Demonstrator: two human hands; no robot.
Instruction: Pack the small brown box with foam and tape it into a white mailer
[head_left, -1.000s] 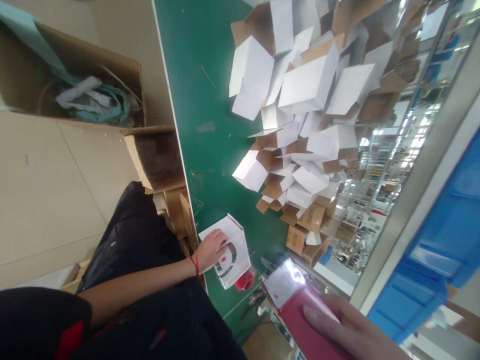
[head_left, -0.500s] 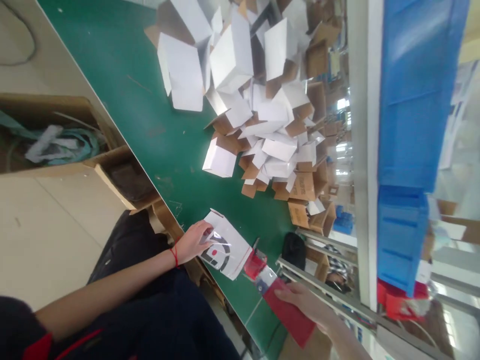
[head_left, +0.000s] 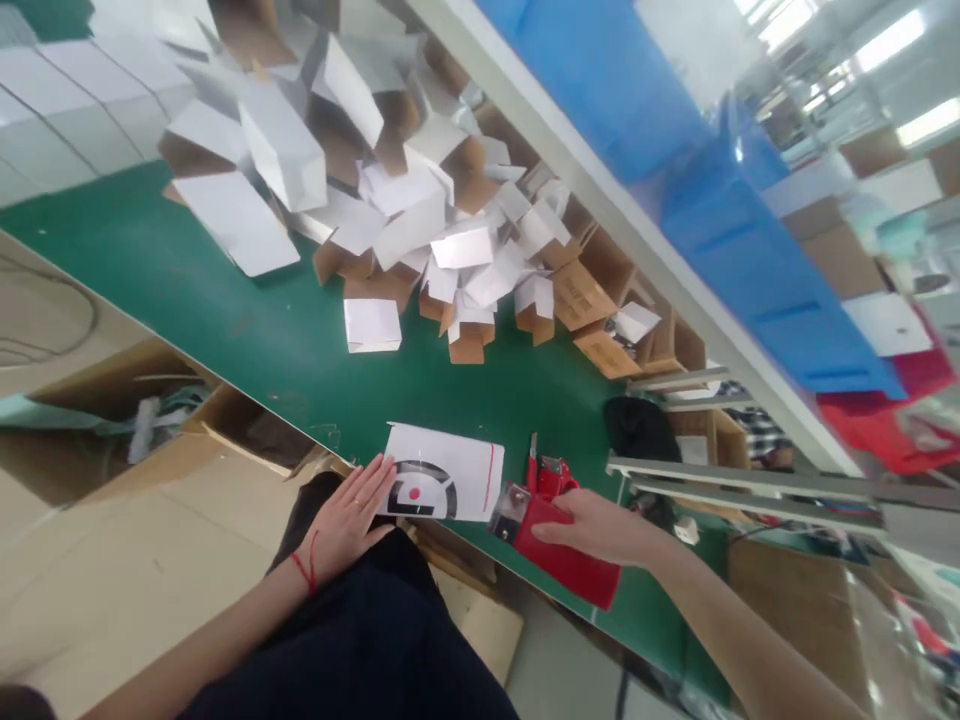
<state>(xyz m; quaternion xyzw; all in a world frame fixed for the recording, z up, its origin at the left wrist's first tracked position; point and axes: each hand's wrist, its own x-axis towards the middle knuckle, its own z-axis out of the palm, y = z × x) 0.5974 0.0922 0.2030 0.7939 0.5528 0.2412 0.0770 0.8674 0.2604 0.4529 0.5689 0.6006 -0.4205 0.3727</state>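
A flat white carton (head_left: 469,455) with a black arc print, a red dot and a red line near its right end lies at the table's front edge. My left hand (head_left: 358,505) rests on its left end, fingers stretched out flat. In my right hand (head_left: 600,528) is a flat red packet (head_left: 559,560), with fingers and thumb closed on it. Its left end, clear with dark and metallic parts, is at the carton's right end; whether they touch I cannot tell. Just behind the packet lies a red tool with metal parts (head_left: 551,477), partly hidden.
Many open white boxes (head_left: 405,215) are heaped at the back of the green table (head_left: 262,350). Brown cartons (head_left: 585,295) stand right of them. A metal rail (head_left: 660,260) with blue bins (head_left: 750,250) runs above. Open cardboard boxes (head_left: 255,425) stand below the front edge at left.
The view has turned. My left hand has gone from curled at the carton's edge to flat on it. The red packet in my right hand has shifted, uncovering more of the red tool.
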